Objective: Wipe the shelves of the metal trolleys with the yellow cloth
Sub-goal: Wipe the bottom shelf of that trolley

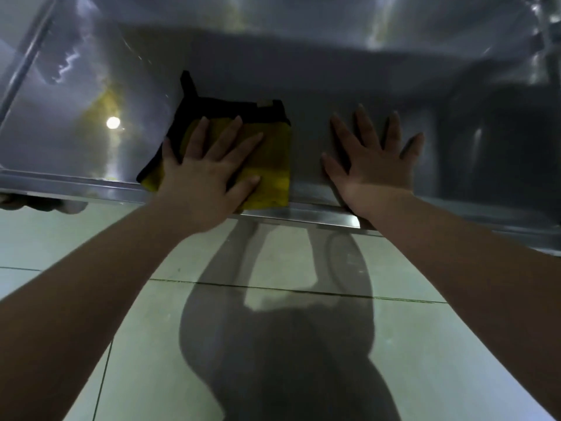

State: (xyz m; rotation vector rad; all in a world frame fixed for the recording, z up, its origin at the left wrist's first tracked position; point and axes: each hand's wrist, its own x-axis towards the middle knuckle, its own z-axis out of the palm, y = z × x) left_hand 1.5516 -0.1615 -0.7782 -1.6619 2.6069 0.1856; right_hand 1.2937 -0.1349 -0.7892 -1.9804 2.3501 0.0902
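A folded yellow cloth (270, 159) with a black border lies flat on a low metal trolley shelf (318, 95), near its front edge. My left hand (206, 168) presses down on the cloth with fingers spread and straight. Beside it to the right, my right hand (373, 162) rests flat on the bare metal with its fingers spread, a short gap away from the cloth. A black loop of the cloth sticks out at the back left corner.
The shelf has a raised front lip (303, 215) and a shiny upright post (27, 62) at the left. Another metal surface hangs above the shelf. A dark rounded shape (498, 141) sits at the right end. Pale floor tiles (273, 329) lie below.
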